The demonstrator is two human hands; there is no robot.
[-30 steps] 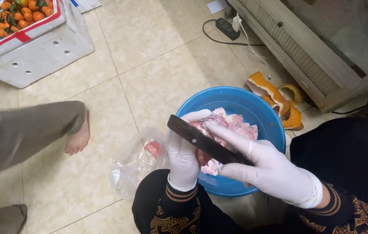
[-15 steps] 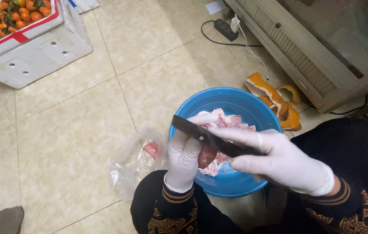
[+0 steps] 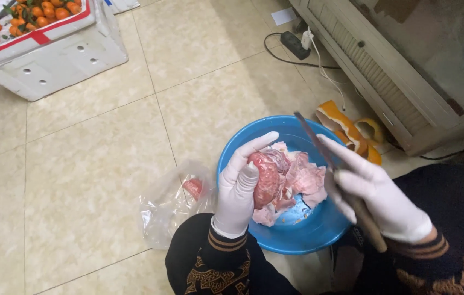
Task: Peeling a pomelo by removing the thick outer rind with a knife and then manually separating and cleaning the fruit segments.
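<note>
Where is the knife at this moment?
In the head view the knife is in the right hand, right of centre, its blade angled up over the far rim of the blue basin, beside the meat in the left hand.

Basin (image 3: pixel 275 240) on floor just before the knees, meat pieces (image 3: pixel 303 180) in it. Left hand (image 3: pixel 240 186) holds one piece (image 3: pixel 266 177) over the basin; right hand (image 3: pixel 377 196), to its right, holds a knife (image 3: pixel 319 145). Plastic bag (image 3: pixel 174 205) left of basin, peel (image 3: pixel 346 128) behind-right, crate of fruit (image 3: pixel 40 41) far behind-left.
</note>
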